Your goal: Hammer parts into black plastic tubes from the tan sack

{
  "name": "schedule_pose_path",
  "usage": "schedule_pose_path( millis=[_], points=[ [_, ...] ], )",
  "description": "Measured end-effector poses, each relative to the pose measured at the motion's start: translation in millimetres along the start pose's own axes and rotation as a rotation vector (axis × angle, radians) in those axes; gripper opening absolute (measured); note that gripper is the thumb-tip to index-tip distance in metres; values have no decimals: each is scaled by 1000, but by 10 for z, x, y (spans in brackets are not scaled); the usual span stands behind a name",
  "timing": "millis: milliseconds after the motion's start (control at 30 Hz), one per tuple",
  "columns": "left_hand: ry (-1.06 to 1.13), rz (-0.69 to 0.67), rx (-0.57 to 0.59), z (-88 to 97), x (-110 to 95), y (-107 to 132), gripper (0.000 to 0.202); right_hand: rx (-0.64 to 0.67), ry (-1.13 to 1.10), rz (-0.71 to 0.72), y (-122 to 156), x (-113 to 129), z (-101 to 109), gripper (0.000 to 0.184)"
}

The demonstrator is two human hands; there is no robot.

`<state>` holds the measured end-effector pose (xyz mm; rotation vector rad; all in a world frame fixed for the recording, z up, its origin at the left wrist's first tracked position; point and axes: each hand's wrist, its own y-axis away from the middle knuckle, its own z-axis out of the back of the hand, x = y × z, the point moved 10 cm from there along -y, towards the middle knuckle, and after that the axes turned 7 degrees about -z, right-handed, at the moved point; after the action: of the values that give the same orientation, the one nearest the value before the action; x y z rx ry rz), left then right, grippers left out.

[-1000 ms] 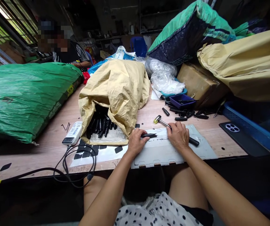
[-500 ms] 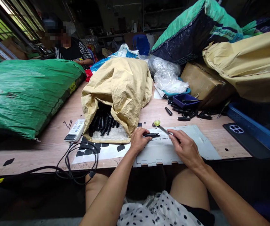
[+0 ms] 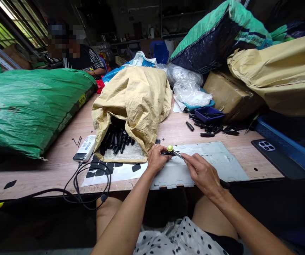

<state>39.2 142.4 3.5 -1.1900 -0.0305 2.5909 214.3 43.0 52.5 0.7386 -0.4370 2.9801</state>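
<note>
My left hand (image 3: 157, 158) is closed on a slim black pen-like part (image 3: 175, 153), pressing it down on a flat grey board (image 3: 218, 163) at the table's front edge. Closed round the handle of a small hammer (image 3: 169, 148) with a yellow-green face is my right hand (image 3: 204, 174). The hammer head is at the black part, beside my left fingertips; whether it touches is unclear. Just left of my left hand, a tan sack (image 3: 139, 95) lies with its mouth open, showing several black pen-like parts (image 3: 117, 140) inside.
At the right are a purple tray (image 3: 208, 118) among loose black parts, a phone (image 3: 271, 154) and a blue basket (image 3: 287, 141). A white device (image 3: 85, 148) with a coiled cable (image 3: 92, 184) lies left. Large sacks flank the table; a person (image 3: 82, 58) sits beyond.
The hammer in my right hand has swung left and down, from above the board onto the black part. My left hand has stayed in place.
</note>
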Motion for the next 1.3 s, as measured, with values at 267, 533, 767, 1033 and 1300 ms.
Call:
schedule_pose_path(
  millis=[267, 533, 767, 1033, 1300],
  points=[
    [9, -29, -21, 19, -36, 11, 18, -114, -22, -19, 0, -62, 219, 40],
    [-20, -53, -24, 8, -37, 16, 17, -165, -7, -50, -141, -194, 281, 38],
    [-66, -73, -13, 14, -58, 33, 21, -123, 131, -109, -583, -541, -5, 31],
    [-105, -90, 10, -7, -79, 34, 25, -176, 243, -155, -640, -664, -263, 29],
    [-105, -112, 6, -25, -70, 18, 20, -178, 334, -121, -640, -581, -281, 26]
  ],
)
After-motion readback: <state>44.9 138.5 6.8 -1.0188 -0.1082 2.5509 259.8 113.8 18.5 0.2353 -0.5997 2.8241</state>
